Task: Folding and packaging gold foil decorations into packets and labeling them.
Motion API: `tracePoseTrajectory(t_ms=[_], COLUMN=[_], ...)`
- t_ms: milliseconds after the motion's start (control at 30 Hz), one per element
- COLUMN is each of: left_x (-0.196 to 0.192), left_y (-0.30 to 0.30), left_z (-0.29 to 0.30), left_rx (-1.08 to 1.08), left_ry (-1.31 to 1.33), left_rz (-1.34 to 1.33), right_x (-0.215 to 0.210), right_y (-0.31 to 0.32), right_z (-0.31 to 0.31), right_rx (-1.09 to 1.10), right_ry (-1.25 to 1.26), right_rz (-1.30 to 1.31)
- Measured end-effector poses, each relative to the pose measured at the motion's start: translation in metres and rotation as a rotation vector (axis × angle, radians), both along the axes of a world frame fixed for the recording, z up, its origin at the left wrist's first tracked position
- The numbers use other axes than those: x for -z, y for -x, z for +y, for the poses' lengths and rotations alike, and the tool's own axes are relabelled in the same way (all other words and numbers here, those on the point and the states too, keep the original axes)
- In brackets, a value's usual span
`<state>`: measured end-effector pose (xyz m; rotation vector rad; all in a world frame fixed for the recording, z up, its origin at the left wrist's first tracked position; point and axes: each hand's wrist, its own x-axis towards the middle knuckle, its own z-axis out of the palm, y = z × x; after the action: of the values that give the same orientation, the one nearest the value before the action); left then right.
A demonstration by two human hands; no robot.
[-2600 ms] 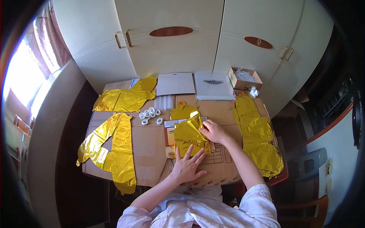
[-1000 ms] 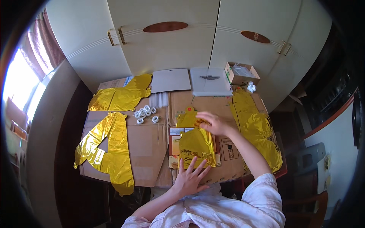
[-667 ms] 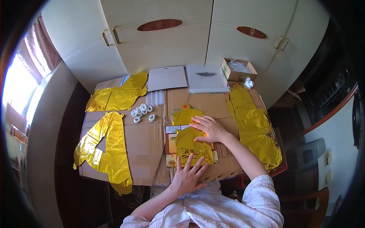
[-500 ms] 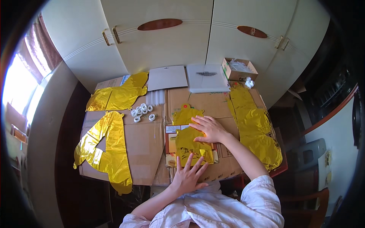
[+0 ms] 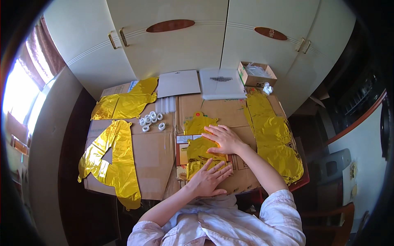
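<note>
A flat gold foil balloon [image 5: 199,144] lies folded in front of me, over a printed card [image 5: 182,158] with a reddish edge. My right hand [image 5: 223,139] rests flat on the foil's right side with its fingers spread. Nearer to me, my left hand [image 5: 210,179] lies palm down across the foil's lower end, fingers stretched out. A crease runs across the foil just above the left fingertips. Part of the foil is hidden under both hands.
More flat gold foil balloons lie left [image 5: 123,160], far left [image 5: 123,105] and right [image 5: 273,139] on the cardboard [image 5: 152,168]. White ribbon rolls [image 5: 151,120], white straws [image 5: 166,105], a white card [image 5: 178,84], a clear plastic bag [image 5: 221,92] and a small box [image 5: 257,78] sit further back.
My left hand has moved slightly up and right, further onto the foil's lower end. That end now looks shorter and folded. My right hand has stayed on the foil.
</note>
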<state>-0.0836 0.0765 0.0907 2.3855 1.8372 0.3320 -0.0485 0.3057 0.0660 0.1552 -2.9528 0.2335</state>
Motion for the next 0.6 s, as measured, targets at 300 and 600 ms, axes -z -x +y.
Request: tracePoseTrajectory(t_ms=[300, 600], left_x=[-0.002, -0.001], left_y=[-0.002, -0.002], left_z=[-0.003, -0.003], left_rx=[-0.082, -0.106], left_ry=[0.014, 0.0], left_rz=[0.091, 0.08], right_x=[-0.002, -0.011], right_y=[0.0, -0.043], right_z=[0.002, -0.02], right_rx=[0.047, 0.147], right_ry=[0.209, 0.482], right_rz=[0.003, 0.272])
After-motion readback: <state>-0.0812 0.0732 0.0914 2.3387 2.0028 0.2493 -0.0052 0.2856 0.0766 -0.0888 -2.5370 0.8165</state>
